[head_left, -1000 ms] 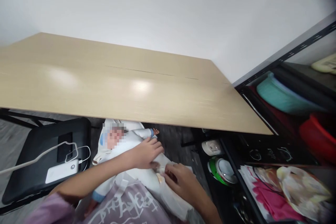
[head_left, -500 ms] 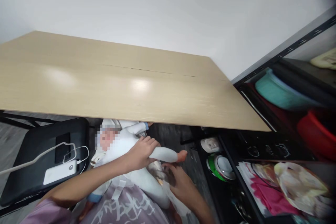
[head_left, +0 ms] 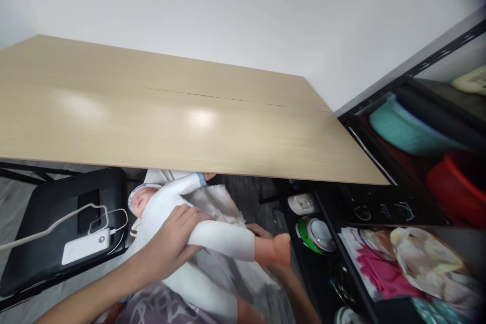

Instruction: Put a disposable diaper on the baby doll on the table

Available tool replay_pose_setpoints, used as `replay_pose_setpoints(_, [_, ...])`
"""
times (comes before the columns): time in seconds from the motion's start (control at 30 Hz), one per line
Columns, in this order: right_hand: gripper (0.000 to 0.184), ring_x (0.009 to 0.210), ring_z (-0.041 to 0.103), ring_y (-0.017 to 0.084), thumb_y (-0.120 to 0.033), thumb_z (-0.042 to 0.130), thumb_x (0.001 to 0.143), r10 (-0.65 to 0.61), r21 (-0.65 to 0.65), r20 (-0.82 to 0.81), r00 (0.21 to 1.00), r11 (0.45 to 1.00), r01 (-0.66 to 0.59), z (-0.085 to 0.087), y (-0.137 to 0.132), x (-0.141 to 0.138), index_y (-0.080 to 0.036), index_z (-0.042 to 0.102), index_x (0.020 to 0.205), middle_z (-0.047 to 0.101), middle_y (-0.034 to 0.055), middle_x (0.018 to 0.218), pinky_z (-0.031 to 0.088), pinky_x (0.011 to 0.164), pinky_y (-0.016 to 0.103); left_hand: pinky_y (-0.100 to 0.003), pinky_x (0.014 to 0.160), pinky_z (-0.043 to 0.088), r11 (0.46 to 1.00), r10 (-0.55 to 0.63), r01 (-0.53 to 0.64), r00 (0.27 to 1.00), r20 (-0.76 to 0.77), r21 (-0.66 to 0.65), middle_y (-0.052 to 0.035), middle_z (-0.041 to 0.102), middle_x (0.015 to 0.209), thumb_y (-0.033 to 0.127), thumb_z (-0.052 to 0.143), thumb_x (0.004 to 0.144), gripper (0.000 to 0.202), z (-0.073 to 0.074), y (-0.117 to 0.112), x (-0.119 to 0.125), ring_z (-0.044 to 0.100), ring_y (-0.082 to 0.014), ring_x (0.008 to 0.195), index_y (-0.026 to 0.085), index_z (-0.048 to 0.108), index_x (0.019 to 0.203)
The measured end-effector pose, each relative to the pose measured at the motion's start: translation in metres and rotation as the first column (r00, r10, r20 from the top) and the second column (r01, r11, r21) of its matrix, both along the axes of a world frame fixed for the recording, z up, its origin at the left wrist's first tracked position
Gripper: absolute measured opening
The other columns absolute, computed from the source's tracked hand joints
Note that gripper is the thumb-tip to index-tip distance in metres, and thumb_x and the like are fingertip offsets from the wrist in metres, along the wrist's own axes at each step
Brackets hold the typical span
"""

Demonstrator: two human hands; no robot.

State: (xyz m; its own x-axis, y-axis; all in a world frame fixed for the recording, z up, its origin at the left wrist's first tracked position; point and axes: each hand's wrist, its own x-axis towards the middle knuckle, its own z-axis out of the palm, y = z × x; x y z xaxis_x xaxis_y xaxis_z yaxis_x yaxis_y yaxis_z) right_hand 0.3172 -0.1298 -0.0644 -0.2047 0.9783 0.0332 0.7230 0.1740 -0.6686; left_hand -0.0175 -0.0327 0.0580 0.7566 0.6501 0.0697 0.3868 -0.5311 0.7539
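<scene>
A baby doll (head_left: 224,238) in a white suit with blue cuffs and a patterned cap lies across the lap, its head to the left and its legs to the right. My left hand (head_left: 180,235) is closed around the top of the doll's raised leg, fingers over the thigh. Behind that leg's bare foot is my right hand (head_left: 261,233), largely hidden, beside a crumpled whitish sheet (head_left: 218,200) that shows above and below the leg. The sheet is blurred; whether my right fingers grip it is not visible.
A wooden tabletop (head_left: 182,121) spans the space ahead, over the doll's upper side. Left is a black padded seat (head_left: 49,212) with a white power bank (head_left: 86,248) and cables. On the right, black shelving holds a teal basin (head_left: 410,129), a red basin (head_left: 459,187) and bags.
My left hand has shifted left and down along the leg. My right hand has moved behind the doll's foot. More of the whitish sheet shows, spread above the leg.
</scene>
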Motion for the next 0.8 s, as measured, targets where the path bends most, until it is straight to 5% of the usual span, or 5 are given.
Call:
replay_pose_setpoints(0.2, [0.048,0.076,0.066,0.022,-0.066,0.07,0.1,-0.36,-0.26,-0.15,0.921,0.913,0.315,-0.032,0.071,-0.058,-0.02,0.077,0.088,0.071,0.0024,0.078,0.054,0.072,0.031,-0.048,0.11,0.052,1.0,0.015,-0.015,1.0,0.021,0.006,-0.0098,0.071,0.139,0.03,0.066,0.112,0.048,-0.014,-0.022,-0.021,0.061,-0.035,0.129,0.032,0.057,0.159])
replay_pose_setpoints(0.3, [0.051,0.085,0.065,0.024,-0.072,0.072,0.099,-0.352,-0.06,-0.007,0.936,0.934,0.351,-0.039,0.095,-0.075,-0.022,0.074,0.092,0.069,0.003,0.084,0.055,0.088,0.037,-0.051,0.113,0.051,0.999,-0.002,0.001,0.999,0.032,0.04,-0.0103,0.071,0.139,0.031,0.065,0.112,0.047,-0.023,-0.028,-0.019,0.061,-0.0354,0.129,0.031,0.057,0.159])
replay_pose_setpoints(0.43, [0.068,0.119,0.066,0.037,-0.074,0.074,0.1,-0.444,0.197,0.082,0.892,0.885,0.423,-0.037,0.098,-0.076,-0.019,0.071,0.14,0.075,0.0171,0.126,0.055,0.111,0.055,-0.052,0.115,0.049,0.994,-0.033,0.028,0.998,0.044,0.107,-0.0101,0.071,0.136,0.022,0.062,0.111,0.049,-0.027,-0.032,-0.013,0.061,-0.0336,0.124,0.028,0.055,0.158])
replay_pose_setpoints(0.67, [0.074,0.158,0.052,0.042,-0.054,0.073,0.104,-0.205,0.161,0.066,0.977,0.968,0.192,-0.041,0.124,-0.107,-0.017,0.058,0.166,0.061,0.021,0.166,0.045,0.134,0.06,-0.049,0.109,0.048,0.976,-0.112,0.107,0.994,0.015,0.191,-0.0067,0.071,0.128,0.016,0.069,0.107,0.065,-0.017,-0.022,0.002,0.059,-0.0317,0.116,0.026,0.044,0.166])
replay_pose_setpoints(0.8, [0.063,0.161,0.05,0.042,-0.043,0.079,0.099,-0.122,0.135,0.048,0.991,0.984,0.115,-0.036,0.157,-0.138,-0.018,0.068,0.156,0.065,0.0157,0.164,0.038,0.139,0.058,-0.05,0.108,0.047,0.969,-0.119,0.12,0.993,-0.017,0.215,-0.0066,0.07,0.125,0.015,0.067,0.107,0.066,-0.016,-0.02,0.004,0.058,-0.0318,0.112,0.027,0.042,0.167])
